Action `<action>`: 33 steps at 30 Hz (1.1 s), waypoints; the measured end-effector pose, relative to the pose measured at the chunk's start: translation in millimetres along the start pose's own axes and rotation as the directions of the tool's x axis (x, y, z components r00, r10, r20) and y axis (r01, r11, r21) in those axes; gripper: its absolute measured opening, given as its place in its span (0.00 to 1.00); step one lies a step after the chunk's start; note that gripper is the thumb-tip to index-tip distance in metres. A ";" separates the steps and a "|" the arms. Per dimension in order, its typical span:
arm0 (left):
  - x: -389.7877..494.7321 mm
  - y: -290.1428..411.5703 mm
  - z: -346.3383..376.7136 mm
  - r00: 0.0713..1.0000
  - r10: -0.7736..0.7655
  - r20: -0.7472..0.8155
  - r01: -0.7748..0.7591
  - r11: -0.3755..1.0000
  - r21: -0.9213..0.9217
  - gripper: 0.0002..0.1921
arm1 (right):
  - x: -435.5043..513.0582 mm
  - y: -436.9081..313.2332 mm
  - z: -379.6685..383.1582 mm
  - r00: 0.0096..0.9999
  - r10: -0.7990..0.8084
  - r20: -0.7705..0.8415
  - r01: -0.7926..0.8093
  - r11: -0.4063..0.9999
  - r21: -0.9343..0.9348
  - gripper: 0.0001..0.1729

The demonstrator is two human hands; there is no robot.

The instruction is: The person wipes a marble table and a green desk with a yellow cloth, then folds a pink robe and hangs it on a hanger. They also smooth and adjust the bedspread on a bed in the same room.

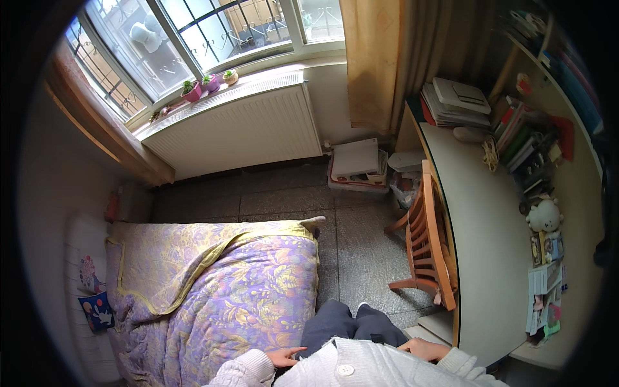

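Note:
My left hand [285,357] hangs beside my left hip in a light knit sleeve, at the near edge of the bed. Its fingers are apart and nothing shows in them. My right hand [423,348] rests by my right hip, next to the desk's near end; its fingertips are partly hidden, so its grip is unclear. To the left lies a purple and yellow floral quilt [251,295], its upper edge folded over on the bed. A wooden slatted chair [425,242] stands ahead to the right, against the long desk [488,232].
Books [522,140], a white plush toy [544,215] and a small drawer unit [544,295] line the desk's back. A plastic storage box [358,179] sits on the floor near the radiator [237,126]. Potted succulents [191,91] stand on the windowsill. Pale boards [435,329] lie beside the desk.

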State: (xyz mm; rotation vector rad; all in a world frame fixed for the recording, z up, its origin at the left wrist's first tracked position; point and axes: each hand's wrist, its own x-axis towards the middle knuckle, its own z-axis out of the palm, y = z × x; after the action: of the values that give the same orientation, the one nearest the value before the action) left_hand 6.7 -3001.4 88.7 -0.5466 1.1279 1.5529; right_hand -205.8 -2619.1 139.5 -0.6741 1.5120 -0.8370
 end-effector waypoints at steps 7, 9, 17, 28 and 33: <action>24.7 64.5 -121.1 0.986 0.155 0.069 -0.152 0.987 -0.042 0.17 | 124.8 -61.3 -98.0 0.930 0.027 -0.367 -0.057 0.996 -0.071 0.23; 21.1 98.4 -144.7 0.979 0.195 -0.060 -0.191 0.979 0.066 0.14 | 152.0 -78.6 -122.1 0.984 0.057 -0.171 -0.066 0.997 -0.049 0.23; 0.8 216.9 -223.9 0.682 0.409 -0.607 0.139 0.742 0.656 0.13 | 275.4 -136.9 -231.1 0.985 0.154 -0.081 -0.166 0.972 -0.169 0.22; 36.0 317.5 -364.8 0.229 0.359 -0.905 -0.404 0.881 0.247 0.10 | 504.9 -280.9 -439.6 0.993 -0.115 0.038 0.110 0.721 -0.684 0.17; 8.8 334.5 -418.5 -0.234 0.153 -0.960 -0.500 0.828 0.254 0.11 | 604.3 -361.2 -461.4 0.966 -0.248 0.069 0.234 0.739 -0.632 0.13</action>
State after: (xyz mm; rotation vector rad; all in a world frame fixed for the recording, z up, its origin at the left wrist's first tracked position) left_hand -395.9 -3348.4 20.4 -2.0590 2.4841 1.5821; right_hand -750.4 -3259.7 98.8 -1.3972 1.7602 -0.4963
